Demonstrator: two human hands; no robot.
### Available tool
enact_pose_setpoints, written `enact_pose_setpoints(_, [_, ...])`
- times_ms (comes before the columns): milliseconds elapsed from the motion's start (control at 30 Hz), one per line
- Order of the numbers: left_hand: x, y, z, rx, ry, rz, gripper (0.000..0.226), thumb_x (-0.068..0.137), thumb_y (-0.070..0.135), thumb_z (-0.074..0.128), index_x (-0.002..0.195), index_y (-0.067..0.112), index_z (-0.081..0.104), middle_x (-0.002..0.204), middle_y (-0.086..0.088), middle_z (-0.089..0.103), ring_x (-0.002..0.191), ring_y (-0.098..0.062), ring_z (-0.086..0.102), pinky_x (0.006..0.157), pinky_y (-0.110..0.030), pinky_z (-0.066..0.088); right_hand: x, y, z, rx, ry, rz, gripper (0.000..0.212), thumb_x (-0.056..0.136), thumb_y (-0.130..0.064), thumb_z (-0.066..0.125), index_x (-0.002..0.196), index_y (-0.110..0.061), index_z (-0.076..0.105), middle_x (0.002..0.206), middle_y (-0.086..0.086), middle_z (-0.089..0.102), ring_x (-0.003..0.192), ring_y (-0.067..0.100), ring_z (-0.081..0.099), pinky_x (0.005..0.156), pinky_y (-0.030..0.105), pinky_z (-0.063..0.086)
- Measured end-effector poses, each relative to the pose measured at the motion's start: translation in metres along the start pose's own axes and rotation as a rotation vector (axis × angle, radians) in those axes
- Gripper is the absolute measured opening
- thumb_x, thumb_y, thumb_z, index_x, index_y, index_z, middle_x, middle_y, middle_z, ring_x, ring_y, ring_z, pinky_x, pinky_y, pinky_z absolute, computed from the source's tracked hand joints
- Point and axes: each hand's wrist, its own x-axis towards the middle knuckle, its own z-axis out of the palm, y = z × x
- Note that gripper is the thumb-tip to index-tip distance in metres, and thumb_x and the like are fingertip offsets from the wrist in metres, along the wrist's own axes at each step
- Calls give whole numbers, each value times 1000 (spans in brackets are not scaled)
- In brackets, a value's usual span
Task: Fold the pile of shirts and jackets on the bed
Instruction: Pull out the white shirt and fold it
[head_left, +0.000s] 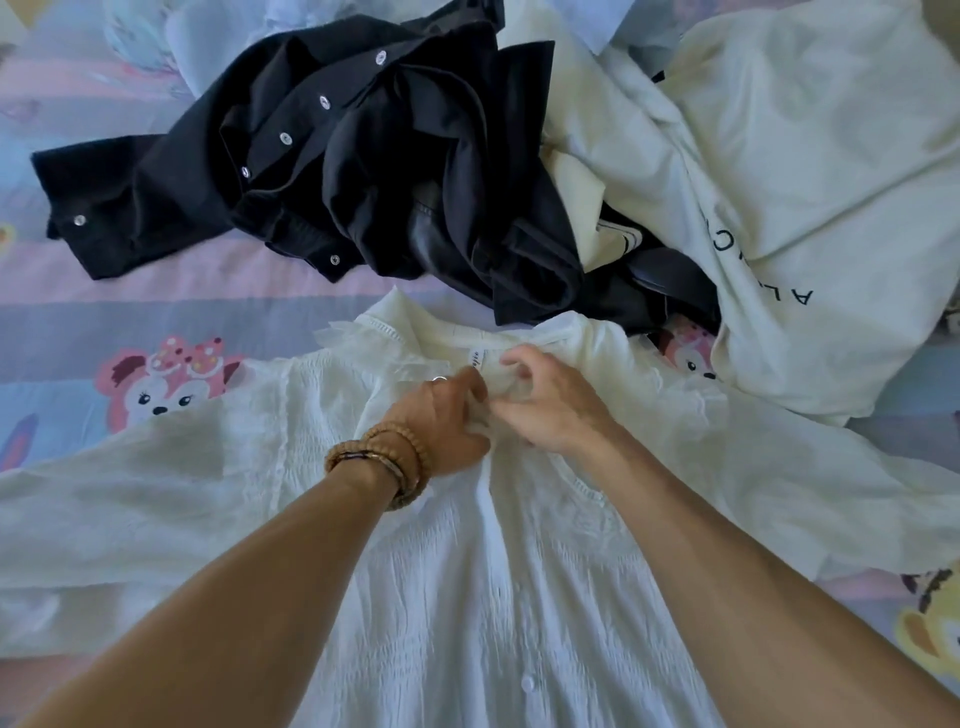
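— At the near edge of the bed (311, 312), we have the white blouse (467, 597) spread front-up, its sleeves thrown out toward the left and right sides. Why laid flat like that?

— So we can square it before folding, we'd judge. The button placket runs straight toward us down the middle, and one button (528, 683) shows low on it.

— And our hands?

— Both meet at the neckline, just below the collar (415, 332). Our left hand (441, 421), the one with the beaded bracelet (384, 462) at the wrist, has its fingers curled into the thin cloth at the top of the placket. Our right hand (556, 400) pinches the facing edge, thumb and fingers bent round the fabric. They touch each other there.

— Fastening the top button?

— Likely, or drawing the two front edges together; the fingers hide the spot, so we cannot tell which. Either way a closed front keeps the panels from sliding apart when we turn the sides in.

— The rest of the pile?

— Toward the far edge, unfolded. The black shirt (311, 166) with its snaps lies crumpled just beyond the collar, partly over a cream garment (831, 182) with printed letters that slumps toward the far right corner. We keep them there, we'd say, to leave the near side free for folding.
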Motion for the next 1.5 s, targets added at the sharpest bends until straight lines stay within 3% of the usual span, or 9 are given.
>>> enact_pose_setpoints(100, [9, 0, -28, -106, 328, 12, 27, 75, 15, 60, 98, 22, 48, 66, 6, 55, 63, -18, 55, 54, -26, 38, 17, -10, -20, -144, 475, -30, 22, 90, -19, 60, 112, -18, 59, 111, 1, 59, 97, 26, 60, 77, 34, 47])
enact_pose_setpoints(200, [34, -7, -49, 187, 616, -16, 33, 75, 11, 60, 107, 18, 54, 88, 2, 53, 88, -23, 54, 68, -31, 38, 34, -11, -32, -383, 482, -23, 24, 90, -13, 62, 113, -13, 55, 114, 8, 52, 90, 34, 59, 66, 35, 41])
enact_pose_setpoints(367, [72, -26, -60, 502, 10, -140, 45, 81, 39, 63, 123, 24, 54, 117, -4, 58, 108, -26, 55, 95, -38, 36, 52, -11, -40, -730, 252, 43, 52, 85, -5, 63, 129, -18, 38, 102, 11, 56, 75, 27, 47, 62, 37, 39])
enact_pose_setpoints(633, [74, -37, -39, 303, 170, -171, 30, 91, 34, 51, 117, 21, 58, 113, -9, 61, 102, -30, 56, 80, -36, 42, 70, 2, -27, -313, 424, 24, 37, 91, -9, 57, 126, -16, 47, 101, 9, 59, 91, 33, 60, 69, 34, 41])
enact_pose_setpoints(767, [44, -24, -35, 389, 519, 213, 42, 77, 36, 50, 112, 15, 61, 117, -7, 59, 110, -30, 51, 91, -45, 38, 43, 1, -22, -566, 560, -275, 43, 88, -18, 59, 129, -18, 49, 109, 13, 52, 63, 30, 51, 55, 31, 35])
enact_pose_setpoints(933, [0, -9, -18, 397, -135, 324, 50, 73, 53, 62, 120, 34, 56, 115, 13, 57, 115, -14, 47, 110, -42, 19, -8, 10, -16, -508, 15, -333, 84, 80, -17, 59, 150, -34, 18, 115, 3, 54, 87, 28, 60, 74, 43, 53])
enact_pose_setpoints(1133, [12, -8, 5, 361, 109, 224, 22, 90, 41, 52, 101, 27, 66, 94, 5, 64, 101, -20, 57, 103, -36, 24, 1, 24, 9, -309, 107, -235, 11, 88, -8, 58, 92, -11, 68, 81, -2, 61, 75, 19, 60, 59, 22, 42])
enact_pose_setpoints(1433, [-58, 0, 35, 303, 271, 94, 69, 88, 38, 55, 147, 14, 28, 155, -10, 23, 148, -28, 6, 119, -47, -1, -67, 11, 21, -78, 133, -168, 79, 93, -7, 53, 156, -31, 10, 163, -2, 11, 132, 18, 44, 91, 21, 41])
enact_pose_setpoints(1500, [-105, -11, 38, 233, 288, 123, 70, 87, 32, 58, 147, 10, 30, 155, -13, 25, 147, -31, 11, 120, -49, 7, -111, 17, 39, -74, 290, -159, 72, 93, -8, 55, 154, -24, 20, 153, 3, 33, 118, 18, 54, 86, 23, 45])
